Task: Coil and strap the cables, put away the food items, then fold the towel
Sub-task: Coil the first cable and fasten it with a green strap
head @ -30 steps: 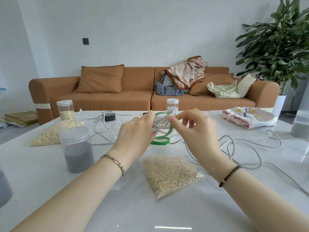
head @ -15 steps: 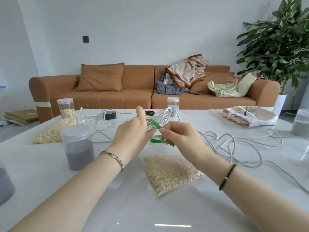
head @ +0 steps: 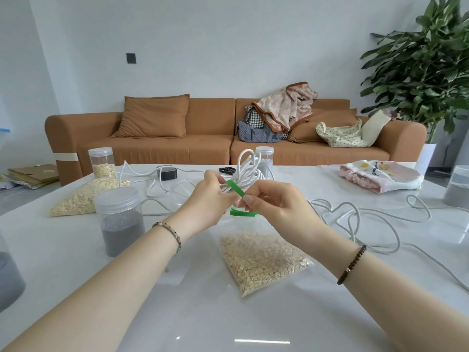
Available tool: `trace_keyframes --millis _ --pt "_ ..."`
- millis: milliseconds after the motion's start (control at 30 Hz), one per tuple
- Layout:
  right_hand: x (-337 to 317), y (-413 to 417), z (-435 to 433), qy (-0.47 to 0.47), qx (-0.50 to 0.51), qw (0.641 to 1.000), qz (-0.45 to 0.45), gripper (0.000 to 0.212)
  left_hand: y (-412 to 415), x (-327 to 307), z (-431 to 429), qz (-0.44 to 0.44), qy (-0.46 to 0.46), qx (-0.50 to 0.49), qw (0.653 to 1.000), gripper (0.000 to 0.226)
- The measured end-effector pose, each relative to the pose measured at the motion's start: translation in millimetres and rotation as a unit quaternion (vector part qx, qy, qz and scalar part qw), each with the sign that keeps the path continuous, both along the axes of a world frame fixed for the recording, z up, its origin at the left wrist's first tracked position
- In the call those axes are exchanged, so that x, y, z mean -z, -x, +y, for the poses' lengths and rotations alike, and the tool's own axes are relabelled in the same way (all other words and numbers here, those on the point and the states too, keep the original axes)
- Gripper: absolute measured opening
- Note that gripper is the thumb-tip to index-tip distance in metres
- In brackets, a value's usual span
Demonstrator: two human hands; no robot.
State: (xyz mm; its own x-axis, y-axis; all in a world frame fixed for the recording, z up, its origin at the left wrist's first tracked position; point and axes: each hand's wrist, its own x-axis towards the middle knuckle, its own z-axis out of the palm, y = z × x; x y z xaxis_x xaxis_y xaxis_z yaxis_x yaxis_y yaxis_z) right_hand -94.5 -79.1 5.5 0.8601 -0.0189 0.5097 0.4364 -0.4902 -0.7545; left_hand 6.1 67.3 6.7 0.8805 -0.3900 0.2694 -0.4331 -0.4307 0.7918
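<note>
My left hand [head: 208, 199] grips a bundle of coiled white cable [head: 247, 168] held above the white table [head: 203, 313]. A green strap [head: 236, 189] crosses the bundle, and my right hand [head: 274, 207] pinches its end; a loop of the strap hangs below. A second white cable [head: 360, 219] lies loose on the table to the right. A clear bag of oats [head: 261, 260] lies just below my hands, another oat bag [head: 83, 196] at the left. The pink and white towel [head: 380, 176] lies bunched at the far right.
A jar of grey grains [head: 119, 219] stands left of my hands, an oat jar [head: 102, 162] behind it, a small jar [head: 265, 161] behind the coil. More grey jars sit at the right edge [head: 456, 189] and lower left [head: 7, 280]. Black adapter [head: 167, 172] and scissors [head: 227, 170] lie farther back.
The coil has been lifted and turned more upright. My right hand has drawn the green strap across the bundle and now pinches its end close to the left hand.
</note>
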Motion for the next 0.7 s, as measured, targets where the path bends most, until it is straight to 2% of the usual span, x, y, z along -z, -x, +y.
trace_keyframes --millis 167,267,367,500,700 --pt "0 -8 -19 0.008 0.063 0.998 0.022 0.019 0 9 -4 0.113 0.081 0.093 0.986 0.046" --pt "0 -11 -24 -0.022 0.067 0.997 0.037 0.018 3 10 -6 0.131 0.086 0.123 0.98 0.035" --pt "1 -14 -26 -0.066 0.066 0.994 0.058 0.018 8 10 -8 0.159 0.113 0.136 0.971 0.036" --pt "1 -15 -27 -0.122 0.063 0.987 0.079 0.018 15 8 -11 0.199 0.165 0.171 0.951 0.019" --pt "3 -15 -27 -0.191 0.063 0.976 0.087 0.018 21 7 -13 0.251 0.243 0.178 0.92 0.02"
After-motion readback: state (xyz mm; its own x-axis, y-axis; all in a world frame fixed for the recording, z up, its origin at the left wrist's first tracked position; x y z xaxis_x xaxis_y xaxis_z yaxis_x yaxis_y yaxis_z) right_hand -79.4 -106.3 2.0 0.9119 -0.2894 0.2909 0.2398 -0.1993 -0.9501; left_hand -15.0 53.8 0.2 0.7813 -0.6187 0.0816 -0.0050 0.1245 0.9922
